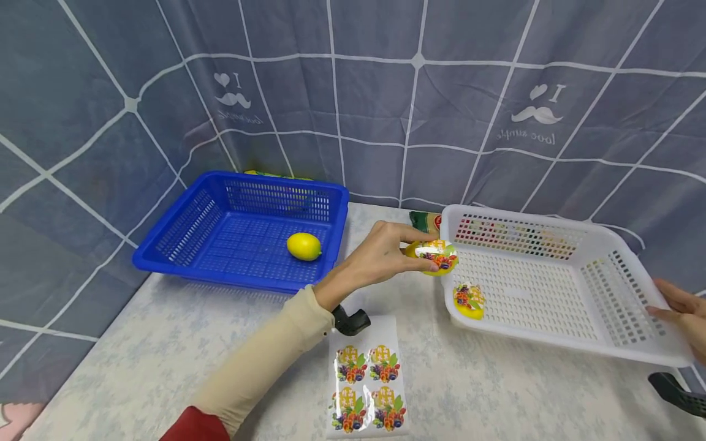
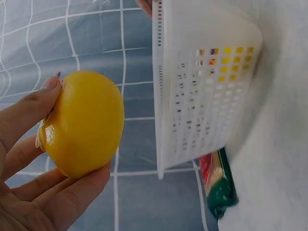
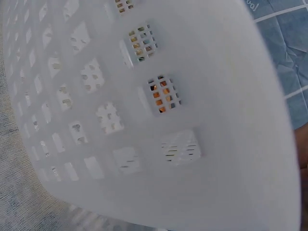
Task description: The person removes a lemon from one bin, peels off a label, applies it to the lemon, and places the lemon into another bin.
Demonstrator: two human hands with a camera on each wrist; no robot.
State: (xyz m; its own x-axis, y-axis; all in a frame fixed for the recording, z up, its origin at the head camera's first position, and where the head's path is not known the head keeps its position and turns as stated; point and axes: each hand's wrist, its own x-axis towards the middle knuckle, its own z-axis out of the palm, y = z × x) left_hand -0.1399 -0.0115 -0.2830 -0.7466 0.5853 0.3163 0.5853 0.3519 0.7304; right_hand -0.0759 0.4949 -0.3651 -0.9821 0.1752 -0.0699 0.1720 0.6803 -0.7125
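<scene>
My left hand [image 1: 421, 252] grips a yellow lemon [image 1: 437, 257] with a fruit sticker on top, just outside the left rim of the white basket [image 1: 557, 222]. In the left wrist view the fingers [image 2: 29, 113] curl round the lemon [image 2: 84, 122], with the white basket [image 2: 202, 82] beyond it. Another stickered lemon [image 1: 469, 300] lies in the basket's near left corner. My right hand [image 1: 681, 309] holds the basket's right rim. The right wrist view is filled by the basket wall [image 3: 144, 120].
A blue basket [image 1: 182, 226] at the left holds a plain lemon [image 1: 304, 246]. A sheet of fruit stickers [image 1: 366, 389] lies on the table in front. A green packet [image 1: 425, 220] lies behind the white basket. A grey checked curtain hangs behind.
</scene>
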